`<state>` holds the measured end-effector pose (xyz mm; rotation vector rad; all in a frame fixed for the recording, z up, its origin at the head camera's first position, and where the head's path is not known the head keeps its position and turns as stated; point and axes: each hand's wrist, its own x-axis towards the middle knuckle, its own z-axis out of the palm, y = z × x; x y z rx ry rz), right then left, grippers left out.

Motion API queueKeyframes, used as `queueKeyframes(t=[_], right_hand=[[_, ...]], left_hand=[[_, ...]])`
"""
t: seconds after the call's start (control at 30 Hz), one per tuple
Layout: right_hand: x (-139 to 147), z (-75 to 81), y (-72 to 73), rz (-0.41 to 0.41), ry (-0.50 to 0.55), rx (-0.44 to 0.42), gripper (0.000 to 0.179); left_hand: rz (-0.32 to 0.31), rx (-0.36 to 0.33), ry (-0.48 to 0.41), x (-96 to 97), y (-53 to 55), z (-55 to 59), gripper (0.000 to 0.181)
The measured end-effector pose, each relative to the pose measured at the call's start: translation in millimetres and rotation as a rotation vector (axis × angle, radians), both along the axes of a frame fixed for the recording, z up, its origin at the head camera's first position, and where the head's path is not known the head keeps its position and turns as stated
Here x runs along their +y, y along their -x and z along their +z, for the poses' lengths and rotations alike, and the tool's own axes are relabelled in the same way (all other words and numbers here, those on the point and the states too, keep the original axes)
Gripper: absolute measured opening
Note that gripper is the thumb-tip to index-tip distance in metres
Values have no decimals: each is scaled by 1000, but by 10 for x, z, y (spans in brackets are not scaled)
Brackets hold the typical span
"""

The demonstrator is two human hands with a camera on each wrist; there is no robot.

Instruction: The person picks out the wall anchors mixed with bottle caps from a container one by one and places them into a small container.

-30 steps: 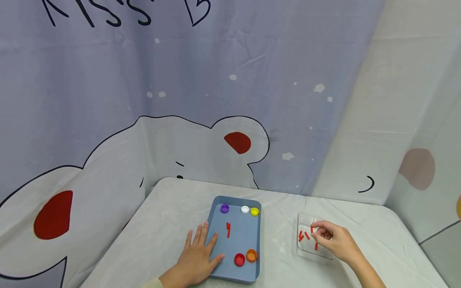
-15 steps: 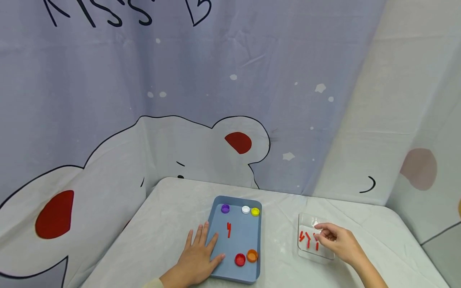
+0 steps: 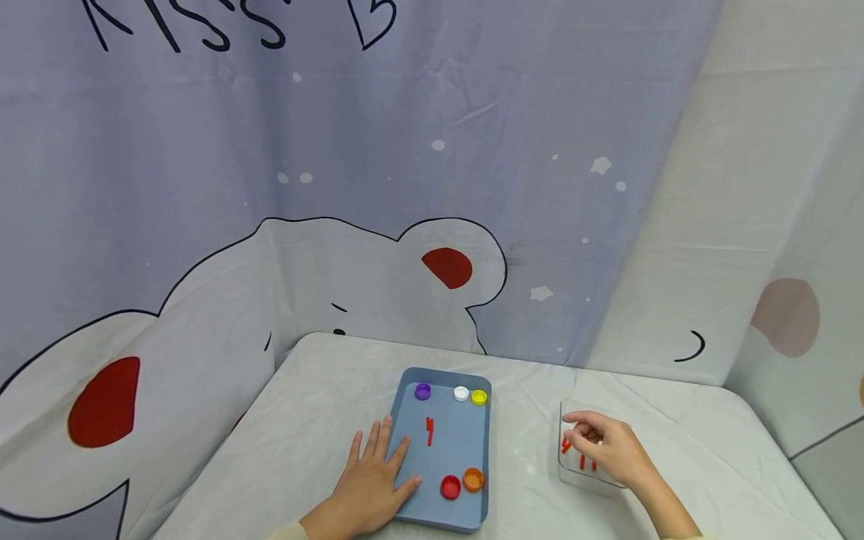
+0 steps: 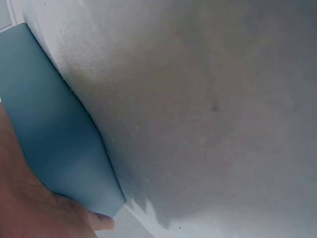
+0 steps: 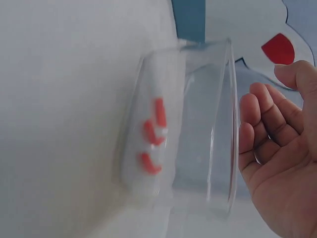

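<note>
My left hand (image 3: 367, 480) lies with fingers spread over the left rim of a blue-grey tray (image 3: 466, 442). In the left wrist view, part of that hand (image 4: 44, 208) rests against the tray's outer side (image 4: 59, 134). My right hand (image 3: 610, 446) hovers at a clear plastic box (image 3: 586, 484), thumb and forefinger apart and the other fingers curled. Several short red sticks (image 3: 583, 462) lie in the box, some hidden by the hand. In the right wrist view, nothing shows between the fingers of the right hand (image 5: 282, 153), beside the box rim (image 5: 233, 139).
Two red sticks (image 3: 430, 436) lie on the tray. A purple cap (image 3: 422, 391), a white cap (image 3: 461, 393) and a yellow cap (image 3: 478, 397) sit at its far end. A red cap (image 3: 450, 487) and an orange cap (image 3: 473, 479) are near its front. White cloth (image 3: 526, 450) covers the table.
A red stick pinched by my right hand one second ago has been let go into the box. That hand has since shifted left over the box. My left hand stays put.
</note>
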<state>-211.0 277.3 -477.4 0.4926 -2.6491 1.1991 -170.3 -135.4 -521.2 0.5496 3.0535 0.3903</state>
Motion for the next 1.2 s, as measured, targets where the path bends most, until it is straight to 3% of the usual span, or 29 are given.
queueKeyframes(t=[0.33, 0.63, 1.2], right_hand=[[-305, 26, 116, 80, 39, -20, 22], [-560, 12, 224, 135, 18, 11, 20], [-918, 23, 395, 264, 34, -50, 28]], left_hand=[[-7, 43, -11, 2, -22, 33, 74], [-2, 20, -7, 3, -38, 56, 74], [5, -4, 10, 11, -17, 25, 77]])
